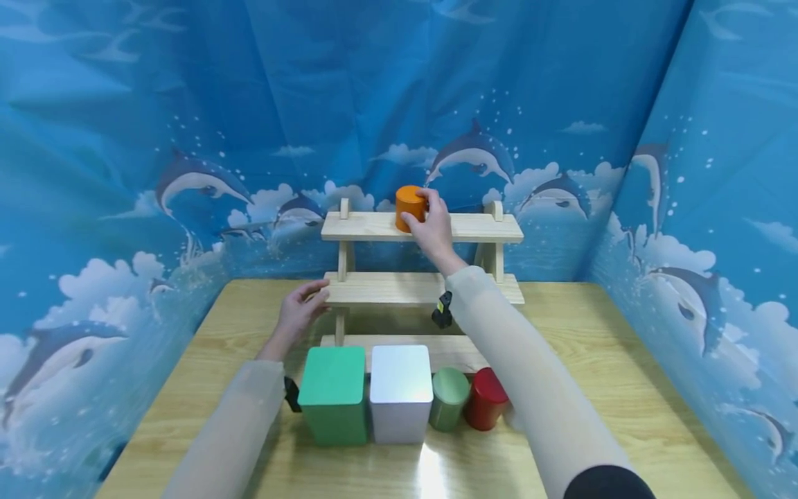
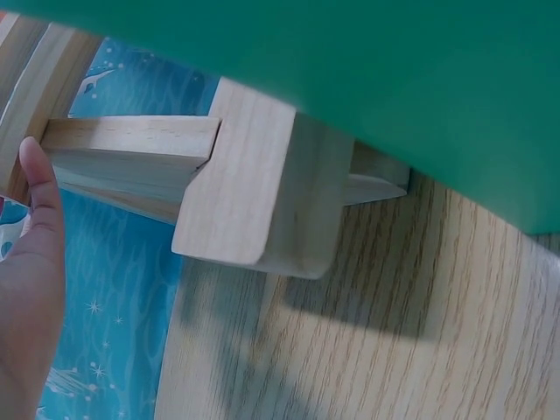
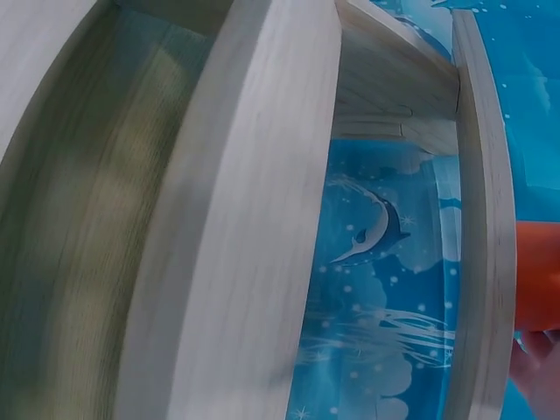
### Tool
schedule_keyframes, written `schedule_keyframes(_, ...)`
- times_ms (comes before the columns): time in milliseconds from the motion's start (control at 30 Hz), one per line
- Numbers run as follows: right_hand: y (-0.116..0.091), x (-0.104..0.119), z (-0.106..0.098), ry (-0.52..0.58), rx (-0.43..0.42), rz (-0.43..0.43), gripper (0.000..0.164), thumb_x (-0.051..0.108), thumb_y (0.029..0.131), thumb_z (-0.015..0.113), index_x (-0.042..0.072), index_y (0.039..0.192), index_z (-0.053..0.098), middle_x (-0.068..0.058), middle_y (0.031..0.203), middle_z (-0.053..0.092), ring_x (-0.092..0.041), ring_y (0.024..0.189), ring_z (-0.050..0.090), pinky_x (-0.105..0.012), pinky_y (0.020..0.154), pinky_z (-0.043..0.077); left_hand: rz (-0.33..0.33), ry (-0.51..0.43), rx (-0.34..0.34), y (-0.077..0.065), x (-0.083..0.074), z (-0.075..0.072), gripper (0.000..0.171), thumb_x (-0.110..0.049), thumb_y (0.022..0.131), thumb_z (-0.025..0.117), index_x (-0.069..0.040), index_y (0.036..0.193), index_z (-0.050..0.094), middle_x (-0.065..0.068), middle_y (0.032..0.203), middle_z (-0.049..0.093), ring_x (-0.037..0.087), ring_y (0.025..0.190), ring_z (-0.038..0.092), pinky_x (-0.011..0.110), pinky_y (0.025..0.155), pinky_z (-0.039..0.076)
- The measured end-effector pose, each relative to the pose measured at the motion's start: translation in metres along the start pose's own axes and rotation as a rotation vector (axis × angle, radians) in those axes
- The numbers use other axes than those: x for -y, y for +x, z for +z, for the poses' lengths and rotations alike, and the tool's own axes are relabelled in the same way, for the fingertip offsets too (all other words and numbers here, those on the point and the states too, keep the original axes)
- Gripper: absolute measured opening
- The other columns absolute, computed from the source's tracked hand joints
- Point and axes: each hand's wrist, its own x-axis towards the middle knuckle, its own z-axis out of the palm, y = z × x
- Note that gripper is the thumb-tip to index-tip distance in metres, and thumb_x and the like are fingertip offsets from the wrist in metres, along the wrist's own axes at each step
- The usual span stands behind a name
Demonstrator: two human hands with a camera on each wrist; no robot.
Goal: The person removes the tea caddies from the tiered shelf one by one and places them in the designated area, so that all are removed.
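Observation:
A three-tier wooden display shelf [image 1: 386, 287] stands on the table. On its top board, my right hand [image 1: 434, 229] pinches an orange cylinder [image 1: 409, 208] between thumb and fingers, a little left of the board's middle. The right wrist view catches the orange cylinder [image 3: 537, 276] at its right edge, with fingertips [image 3: 535, 359] against it. My left hand [image 1: 298, 315] holds the left end of the middle board. Seen from the left wrist, the thumb [image 2: 39, 175] lies along that board's edge while the other fingers are mostly hidden.
In front of the shelf stand a green box [image 1: 337, 395], a white box [image 1: 401, 394], a pale green cylinder [image 1: 449, 398] and a red cylinder [image 1: 486, 400]. My right sleeve partly covers another pale thing beside the red one. Dolphin-print curtains [image 1: 386, 83] surround the wooden table [image 1: 580, 346].

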Motion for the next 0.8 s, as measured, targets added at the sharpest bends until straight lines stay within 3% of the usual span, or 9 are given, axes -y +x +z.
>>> schedule_keyframes(233, -0.007, 0.002, -0.015, 0.039, -0.054, -0.060, 0.044, 0.014, 0.087, 0.067, 0.008, 0.125, 0.047, -0.010, 0.122, 0.048, -0.023, 0.106, 0.048, -0.030, 0.090, 0.047, -0.009, -0.005, 0.018, -0.006, -0.009, 0.006, 0.044, -0.006, 0.093, 0.056, 0.010, 0.131, 0.043, 0.017, 0.129, 0.045, 0.008, 0.080, 0.058, 0.027, 0.075, 0.054)
schedule_keyframes(467, -0.014, 0.005, -0.030, 0.062, -0.066, -0.067, 0.043, 0.013, 0.087, 0.067, 0.009, 0.125, 0.047, -0.008, 0.123, 0.048, -0.022, 0.105, 0.049, -0.029, 0.084, 0.050, -0.015, 0.008, 0.014, -0.008, -0.012, 0.008, 0.044, -0.008, 0.092, 0.057, 0.009, 0.131, 0.044, 0.010, 0.125, 0.050, 0.009, 0.080, 0.059, 0.030, 0.078, 0.054)
schedule_keyframes(633, -0.022, 0.003, -0.039, 0.083, -0.074, -0.070, 0.043, 0.014, 0.086, 0.067, 0.008, 0.124, 0.048, -0.008, 0.123, 0.049, -0.022, 0.105, 0.050, -0.033, 0.082, 0.051, -0.018, 0.039, 0.020, -0.009, -0.014, 0.009, 0.043, -0.008, 0.093, 0.056, 0.008, 0.132, 0.044, 0.012, 0.127, 0.048, 0.009, 0.081, 0.058, 0.037, 0.085, 0.051)
schedule_keyframes(800, -0.029, 0.000, -0.047, 0.088, -0.092, -0.080, 0.043, 0.016, 0.086, 0.068, 0.008, 0.124, 0.049, -0.008, 0.123, 0.050, -0.023, 0.105, 0.051, -0.034, 0.081, 0.051, -0.023, 0.040, 0.008, -0.007, -0.011, 0.007, 0.043, -0.007, 0.093, 0.056, 0.009, 0.131, 0.043, 0.015, 0.129, 0.046, 0.009, 0.083, 0.058, 0.034, 0.083, 0.052)
